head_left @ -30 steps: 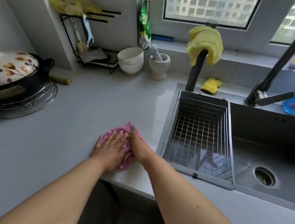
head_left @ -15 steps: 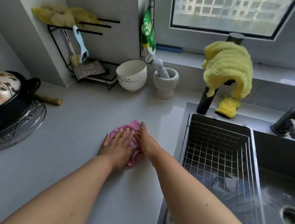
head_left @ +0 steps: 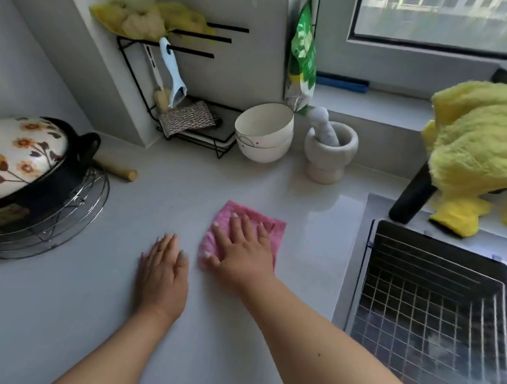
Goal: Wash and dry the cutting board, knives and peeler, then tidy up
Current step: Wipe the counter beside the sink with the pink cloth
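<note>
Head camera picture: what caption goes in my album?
Right hand presses a pink cloth flat on the counter; left hand rests beside it.

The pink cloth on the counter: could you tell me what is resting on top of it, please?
The right hand lies flat on the pink cloth, fingers straight, covering most of it. Only the cloth's far corners and edges show. The left hand rests on the bare counter beside it.

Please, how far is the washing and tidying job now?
Seemingly done: the peeler hangs on the rack; no board or knives lie on the counter. In hand: the right hand presses the pink cloth flat; the left hand rests beside. Left: putting away the cloth.
</note>
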Demonstrator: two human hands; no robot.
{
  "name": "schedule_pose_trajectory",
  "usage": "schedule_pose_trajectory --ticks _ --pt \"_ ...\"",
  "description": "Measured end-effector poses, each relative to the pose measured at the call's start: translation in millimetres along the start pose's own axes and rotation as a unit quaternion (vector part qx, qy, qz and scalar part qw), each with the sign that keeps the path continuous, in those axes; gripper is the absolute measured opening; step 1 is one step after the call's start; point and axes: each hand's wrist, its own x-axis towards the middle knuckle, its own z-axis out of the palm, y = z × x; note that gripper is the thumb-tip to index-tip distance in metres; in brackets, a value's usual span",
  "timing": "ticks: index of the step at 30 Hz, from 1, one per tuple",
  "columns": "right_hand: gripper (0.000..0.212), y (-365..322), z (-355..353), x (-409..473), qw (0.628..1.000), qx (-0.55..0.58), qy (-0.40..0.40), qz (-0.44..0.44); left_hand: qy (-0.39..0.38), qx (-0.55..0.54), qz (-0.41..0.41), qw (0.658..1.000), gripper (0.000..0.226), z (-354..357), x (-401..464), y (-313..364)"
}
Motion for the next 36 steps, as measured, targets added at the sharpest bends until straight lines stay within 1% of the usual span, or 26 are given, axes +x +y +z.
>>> schedule_pose_trajectory --ticks 3,4,5,6,7,8,10,11,12,13,16,18,21,23,26,28,30,31,33,34,36 --pt "0.063 6 4 -31 0.999 -0.012 -0.026 -0.029 -0.005 0.047 0.017 0.999 0.090 5 1 -1" --pt "0.062 8 6 -48 0.999 -0.009 -0.042 -0.021 -0.005 0.050 0.016 0.999 0.089 5 0 -1" --pt "0.060 13 10 -67 0.999 -0.010 -0.034 -0.011 -0.004 0.052 0.016 0.999 0.089 5 0 -3" --pt "0.057 17 18 -85 1.000 -0.016 0.002 0.014 -0.002 0.052 0.017 0.999 0.089 5 -1 -3" --pt "0.057 20 19 -104 0.998 -0.012 0.014 0.052 -0.001 0.052 0.016 0.999 0.089 5 -1 -3" --pt "0.059 23 17 -118 0.995 -0.015 0.002 0.099 -0.003 0.056 0.015 0.998 0.090 6 -1 -3" --pt "0.060 40 10 -130 0.988 -0.022 0.039 0.151 -0.008 0.066 0.016 0.998 0.091 6 -3 0" --pt "0.059 49 7 -129 0.986 -0.013 0.024 0.162 -0.010 0.071 0.017 0.997 0.091 5 -3 0" --pt "0.062 59 1 -123 0.982 0.015 -0.019 0.188 -0.012 0.074 0.017 0.997 0.092 5 -3 0" --pt "0.064 68 -5 -114 0.976 0.027 -0.029 0.216 -0.015 0.077 0.015 0.997 0.092 5 -4 0" --pt "0.066 92 -20 -75 0.963 0.053 0.012 0.265 -0.015 0.086 0.013 0.996 0.093 5 -5 1" --pt "0.066 103 -29 -47 0.957 0.053 0.022 0.283 -0.015 0.091 0.014 0.996 0.094 5 -4 1" --pt "0.063 103 -37 -1 0.963 0.055 0.034 0.262 -0.012 0.089 0.014 0.996 0.095 5 -3 2" --pt "0.061 85 -34 27 0.974 0.050 0.027 0.218 -0.006 0.084 0.013 0.996 0.092 6 -3 2" --pt "0.058 37 -25 49 0.996 0.029 0.010 0.080 0.006 0.066 0.013 0.998 0.085 8 0 1" --pt "0.055 6 -15 37 0.999 0.034 0.003 -0.008 0.011 0.053 0.012 0.998 0.082 7 1 -2" --pt "0.051 -8 -1 9 0.996 0.051 0.027 -0.062 0.019 0.035 0.012 0.999 0.082 6 -2 -2" --pt "0.049 -9 3 -6 0.995 0.057 0.039 -0.076 0.024 0.027 0.011 0.999 0.082 6 -3 -1" --pt "0.052 -3 6 -33 0.995 0.064 0.032 -0.076 0.024 0.021 0.006 0.999 0.083 5 -3 -1" --pt "0.056 4 4 -44 0.996 0.060 0.019 -0.061 0.022 0.020 0.006 1.000 0.085 5 -3 -1" --pt "0.072 23 -2 -59 0.998 0.054 0.013 -0.010 0.020 0.021 0.008 1.000 0.087 5 -3 -2"
